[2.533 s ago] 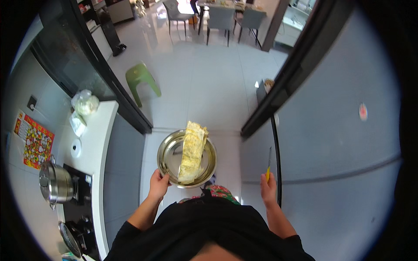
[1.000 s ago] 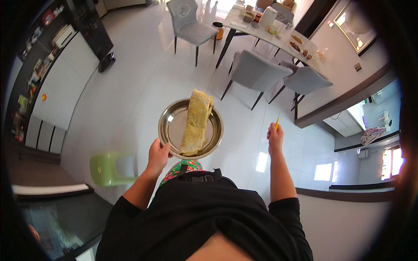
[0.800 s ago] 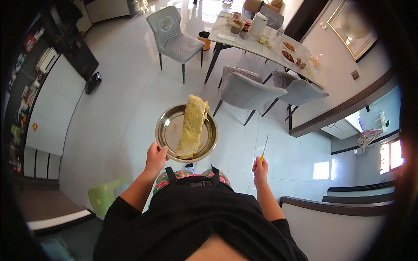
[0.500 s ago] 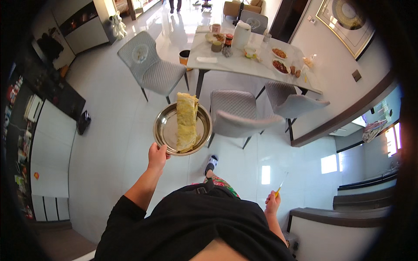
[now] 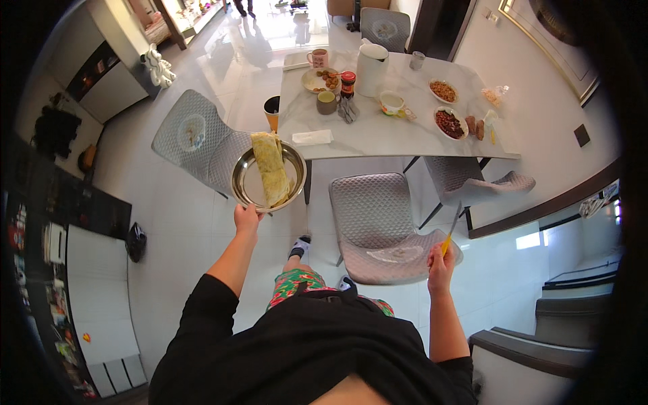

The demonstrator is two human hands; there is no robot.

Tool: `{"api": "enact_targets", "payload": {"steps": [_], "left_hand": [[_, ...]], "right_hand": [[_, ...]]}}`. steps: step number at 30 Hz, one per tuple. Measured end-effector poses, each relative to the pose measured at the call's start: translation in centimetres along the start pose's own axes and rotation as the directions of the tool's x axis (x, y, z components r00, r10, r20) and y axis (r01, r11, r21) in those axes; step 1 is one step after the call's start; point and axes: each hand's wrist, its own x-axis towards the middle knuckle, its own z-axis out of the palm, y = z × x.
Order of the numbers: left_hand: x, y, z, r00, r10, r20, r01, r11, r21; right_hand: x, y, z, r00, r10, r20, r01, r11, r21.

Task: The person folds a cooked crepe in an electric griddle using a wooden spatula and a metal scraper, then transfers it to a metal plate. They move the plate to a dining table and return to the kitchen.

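Observation:
My left hand grips the near rim of a round steel plate, held out in front of me above the floor. Across the plate lies a long folded yellow pancake roll, its far end reaching over the rim. Out to the right, my right hand is closed round the yellow handle of a knife, whose thin blade points up and away. Just beyond that blade stands a grey chair; neither hand touches the furniture.
A marble-topped dining table ahead carries bowls of food, a white jug, a red-lidded jar and mugs. Quilted grey chairs stand at its near side and left end. A bin is by its left edge. Another person's legs show far off.
I have walked forward, so the table and chairs are closer. My right hand has risen with the knife, and the plate is still in my left.

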Motion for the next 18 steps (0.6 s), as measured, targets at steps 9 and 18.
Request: {"api": "enact_targets", "payload": {"steps": [9,18], "left_hand": [[24.9,-0.2,13.3,0.995,-0.011,0.095,0.014,0.999,-0.032],[36.5,-7.5,20.8,0.994,-0.008,-0.107,0.032,0.975,0.222]], "right_hand": [[-3.0,3.7,11.4,0.94,0.176,-0.291,-0.243,0.947,-0.212],[-6.3,2.1,17.9,0.833,0.231,-0.503,-0.316,0.944,-0.09]]}}
